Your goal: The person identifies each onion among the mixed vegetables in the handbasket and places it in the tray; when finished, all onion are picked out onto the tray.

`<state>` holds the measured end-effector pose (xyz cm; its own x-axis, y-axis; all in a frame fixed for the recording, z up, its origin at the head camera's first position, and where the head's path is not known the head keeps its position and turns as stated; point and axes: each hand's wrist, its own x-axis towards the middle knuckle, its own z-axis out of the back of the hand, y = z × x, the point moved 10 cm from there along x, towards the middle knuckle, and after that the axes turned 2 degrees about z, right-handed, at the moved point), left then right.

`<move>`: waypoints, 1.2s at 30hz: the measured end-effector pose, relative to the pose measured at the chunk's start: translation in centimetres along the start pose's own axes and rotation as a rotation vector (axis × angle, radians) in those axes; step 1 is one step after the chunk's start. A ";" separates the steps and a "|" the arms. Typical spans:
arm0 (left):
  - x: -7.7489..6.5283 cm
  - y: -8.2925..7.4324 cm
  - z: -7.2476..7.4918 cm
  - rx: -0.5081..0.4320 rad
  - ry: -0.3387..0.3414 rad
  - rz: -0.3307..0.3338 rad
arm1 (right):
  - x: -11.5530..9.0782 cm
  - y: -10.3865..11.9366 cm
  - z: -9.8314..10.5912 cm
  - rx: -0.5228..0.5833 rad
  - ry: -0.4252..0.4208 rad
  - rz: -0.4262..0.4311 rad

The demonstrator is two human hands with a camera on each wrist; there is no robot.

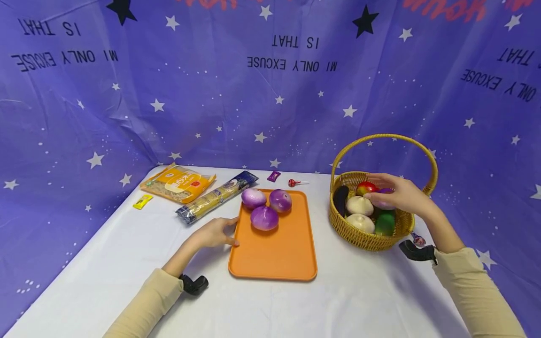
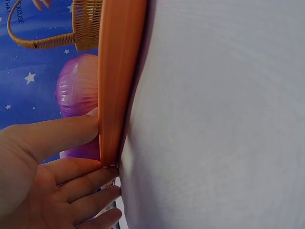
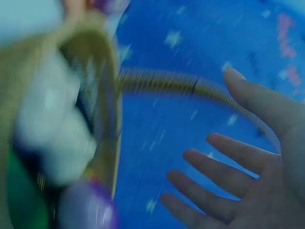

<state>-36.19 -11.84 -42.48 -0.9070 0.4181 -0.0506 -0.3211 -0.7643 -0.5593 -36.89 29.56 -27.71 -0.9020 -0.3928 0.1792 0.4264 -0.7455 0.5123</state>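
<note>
My left hand (image 1: 216, 233) touches the left edge of the orange tray (image 1: 272, 258), thumb and fingers apart along its rim. In the left wrist view, those fingers are nearly straight. Three purple onions (image 1: 264, 218) sit at the tray's far end. Over the wicker basket (image 1: 359, 240) hovers my right hand (image 1: 401, 193); the right wrist view shows its fingers spread with nothing between them. Inside the basket are another purple onion (image 1: 383, 203), partly hidden, two white garlic bulbs (image 1: 360, 205), a dark eggplant (image 1: 340, 199), a red-yellow fruit (image 1: 367, 188) and a green vegetable (image 1: 385, 223).
Left of the tray lie a long noodle pack (image 1: 217, 196), an orange food bag (image 1: 179, 183) and a yellow wrapped candy (image 1: 142, 202). Behind it are a purple candy (image 1: 274, 176) and a red lollipop (image 1: 294, 182). Another lollipop (image 1: 418, 239) lies beside the basket, whose handle (image 1: 384, 136) arches high.
</note>
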 end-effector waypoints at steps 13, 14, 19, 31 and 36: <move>-0.1 -0.2 0.1 -0.006 -0.001 -0.007 | 2.4 -7.8 0.1 -0.207 0.166 -0.161; -0.1 -0.2 0.0 -0.006 -0.001 -0.009 | 2.4 -8.2 -0.1 -0.203 0.177 -0.167; -0.1 -0.2 0.0 -0.003 0.004 -0.010 | 2.5 -9.7 -0.9 -0.215 0.202 -0.178; 0.0 0.0 0.0 -0.012 -0.001 -0.018 | 2.5 -9.8 -1.0 -0.245 0.164 -0.160; 0.0 -0.1 0.0 -0.013 0.001 -0.014 | 2.5 -8.9 -0.6 -0.268 0.138 -0.132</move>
<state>-36.17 -11.79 -42.39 -0.9024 0.4288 -0.0434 -0.3299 -0.7520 -0.5706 -42.89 34.84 -32.34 -0.9407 -0.3393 0.0011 0.3258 -0.9026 0.2814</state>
